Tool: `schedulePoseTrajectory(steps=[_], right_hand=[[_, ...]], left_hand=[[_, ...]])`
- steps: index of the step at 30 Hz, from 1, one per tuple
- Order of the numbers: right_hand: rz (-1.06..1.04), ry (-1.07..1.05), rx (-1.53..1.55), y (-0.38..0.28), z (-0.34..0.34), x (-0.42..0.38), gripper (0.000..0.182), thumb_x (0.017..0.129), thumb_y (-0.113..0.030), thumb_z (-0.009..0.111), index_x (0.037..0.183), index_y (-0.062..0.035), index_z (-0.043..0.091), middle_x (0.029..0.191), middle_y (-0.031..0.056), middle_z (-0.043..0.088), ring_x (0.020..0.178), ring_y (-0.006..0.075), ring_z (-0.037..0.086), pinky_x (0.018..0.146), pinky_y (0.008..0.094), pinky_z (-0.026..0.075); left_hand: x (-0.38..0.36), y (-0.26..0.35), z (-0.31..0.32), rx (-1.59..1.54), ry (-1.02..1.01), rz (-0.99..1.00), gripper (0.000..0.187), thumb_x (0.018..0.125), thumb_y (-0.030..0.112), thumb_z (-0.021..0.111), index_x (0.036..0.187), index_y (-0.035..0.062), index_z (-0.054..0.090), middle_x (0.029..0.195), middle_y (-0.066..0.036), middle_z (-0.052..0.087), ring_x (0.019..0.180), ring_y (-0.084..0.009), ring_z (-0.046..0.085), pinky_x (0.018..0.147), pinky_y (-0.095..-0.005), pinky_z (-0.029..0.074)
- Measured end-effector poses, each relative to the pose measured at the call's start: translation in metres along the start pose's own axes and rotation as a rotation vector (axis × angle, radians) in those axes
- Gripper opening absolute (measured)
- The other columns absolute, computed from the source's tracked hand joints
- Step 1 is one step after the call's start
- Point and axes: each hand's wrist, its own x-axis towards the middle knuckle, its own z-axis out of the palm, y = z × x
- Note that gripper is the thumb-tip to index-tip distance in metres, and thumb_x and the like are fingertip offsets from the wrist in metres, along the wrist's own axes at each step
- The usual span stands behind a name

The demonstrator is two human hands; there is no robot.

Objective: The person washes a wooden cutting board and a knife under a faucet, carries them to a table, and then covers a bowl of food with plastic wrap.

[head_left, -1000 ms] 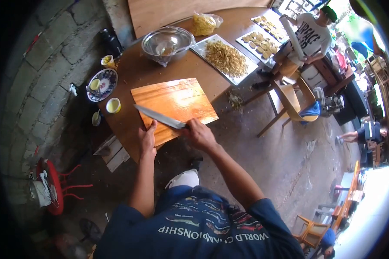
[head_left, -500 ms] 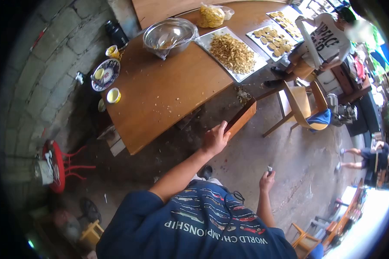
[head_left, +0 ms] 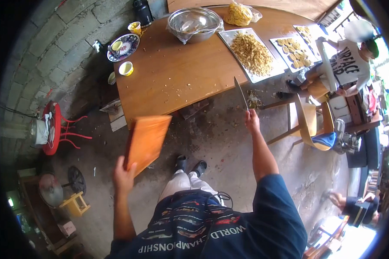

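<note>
The board, tilted and pinched by the left hand, has swung leftward — well apart from the knife clasped in the right hand, so no cutting seems underway. The table lies ahead of both hands.

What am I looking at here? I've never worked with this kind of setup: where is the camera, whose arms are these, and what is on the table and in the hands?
There is no machine: these are a person's own bare arms. The camera sits on their head, looking forward and down, so their shirt shows at the bottom. The left hand holds a wooden board, slightly blurred, off the table. The right hand grips a knife, blade pointing away from the body. On the table are a large bowl, a bag of yellow food, a tray of chopped pieces and a small cup. Another person stands off to the right.
</note>
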Motion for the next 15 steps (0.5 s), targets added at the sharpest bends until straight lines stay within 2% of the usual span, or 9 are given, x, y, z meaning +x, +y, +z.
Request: schedulePoseTrajectory(steps=[2, 4, 6, 8, 9, 11, 12, 13, 15], right_hand=[[0.131, -0.079, 0.23, 0.023, 0.022, 0.049, 0.022, 0.104, -0.034, 0.052, 0.102, -0.0121, 0.057, 0.062, -0.0004, 0.054, 0.048, 0.0123, 0.051, 0.042, 0.0315, 0.042], [0.019, -0.012, 0.01, 0.054, 0.046, 0.076, 0.023, 0.103, -0.032, 0.053, 0.094, -0.0115, 0.057, 0.065, -0.0014, 0.056, 0.05, 0.0107, 0.05, 0.045, 0.0308, 0.041], [-0.109, -0.068, -0.025, 0.026, 0.065, 0.058, 0.022, 0.101, -0.031, 0.056, 0.092, -0.0115, 0.057, 0.068, 0.0013, 0.06, 0.053, 0.0116, 0.053, 0.049, 0.0321, 0.044], [0.007, -0.197, 0.41, 0.071, 0.137, 0.061, 0.024, 0.099, -0.035, 0.058, 0.097, -0.0115, 0.057, 0.072, 0.0072, 0.063, 0.059, 0.0172, 0.059, 0.055, 0.0353, 0.05], [-0.362, -0.092, -0.166, -0.017, 0.129, 0.0, 0.032, 0.099, -0.044, 0.054, 0.103, -0.0126, 0.057, 0.077, 0.0115, 0.066, 0.061, 0.0236, 0.063, 0.057, 0.0378, 0.053], [-0.134, -0.239, 0.024, -0.12, 0.169, -0.07, 0.037, 0.1, -0.049, 0.048, 0.107, -0.0137, 0.056, 0.077, 0.0149, 0.066, 0.063, 0.0293, 0.065, 0.058, 0.0422, 0.054], [-0.071, -0.297, 0.004, -0.153, 0.199, -0.096, 0.036, 0.1, -0.049, 0.045, 0.108, -0.0145, 0.054, 0.075, 0.0185, 0.065, 0.063, 0.0357, 0.066, 0.059, 0.0473, 0.054], [-0.085, -0.364, -0.124, -0.169, 0.24, -0.111, 0.029, 0.099, -0.035, 0.052, 0.114, -0.01, 0.052, 0.089, 0.0236, 0.069, 0.081, 0.0481, 0.066, 0.067, 0.0526, 0.053], [-0.084, -0.496, -0.285, -0.253, 0.282, -0.157, 0.032, 0.099, -0.037, 0.049, 0.119, -0.0116, 0.047, 0.094, 0.0279, 0.068, 0.092, 0.0492, 0.065, 0.079, 0.0584, 0.052]], left_hand=[[-0.02, -0.011, -0.035, 0.002, 0.044, -0.039, 0.028, 0.089, 0.015, 0.073, 0.106, -0.0012, 0.058, 0.09, -0.015, 0.069, 0.081, -0.0223, 0.066, 0.074, -0.035, 0.051], [-0.041, -0.017, -0.064, 0.116, 0.135, -0.208, 0.025, 0.09, 0.014, 0.072, 0.104, -0.001, 0.058, 0.09, -0.015, 0.068, 0.081, -0.0217, 0.065, 0.075, -0.0341, 0.05], [-0.062, -0.043, -0.085, 0.157, 0.221, -0.266, 0.024, 0.09, 0.014, 0.071, 0.104, -0.0009, 0.057, 0.09, -0.015, 0.068, 0.081, -0.0224, 0.065, 0.075, -0.0347, 0.05], [-0.076, -0.066, -0.102, 0.182, 0.29, -0.308, 0.024, 0.09, 0.013, 0.071, 0.103, -0.0007, 0.056, 0.09, -0.015, 0.068, 0.082, -0.0232, 0.065, 0.075, -0.0352, 0.049], [-0.082, -0.077, -0.11, 0.157, 0.322, -0.358, 0.024, 0.091, 0.014, 0.07, 0.104, -0.0008, 0.056, 0.09, -0.016, 0.068, 0.082, -0.0248, 0.064, 0.076, -0.0359, 0.049], [-0.097, -0.103, -0.126, 0.18, 0.363, -0.384, 0.026, 0.092, 0.017, 0.07, 0.105, -0.0012, 0.055, 0.091, -0.016, 0.067, 0.083, -0.0289, 0.063, 0.077, -0.0379, 0.048], [-0.102, -0.112, -0.132, 0.176, 0.362, -0.383, 0.026, 0.092, 0.017, 0.07, 0.105, -0.0012, 0.055, 0.091, -0.016, 0.067, 0.083, -0.0289, 0.063, 0.077, -0.0379, 0.048], [-0.106, -0.12, -0.138, 0.19, 0.384, -0.445, 0.028, 0.092, 0.018, 0.07, 0.105, -0.0012, 0.055, 0.092, -0.017, 0.067, 0.084, -0.0292, 0.063, 0.078, -0.0381, 0.048], [-0.115, -0.138, -0.147, 0.203, 0.401, -0.508, 0.03, 0.092, 0.02, 0.071, 0.106, -0.0012, 0.055, 0.094, -0.017, 0.067, 0.085, -0.0294, 0.063, 0.078, -0.0383, 0.048]])
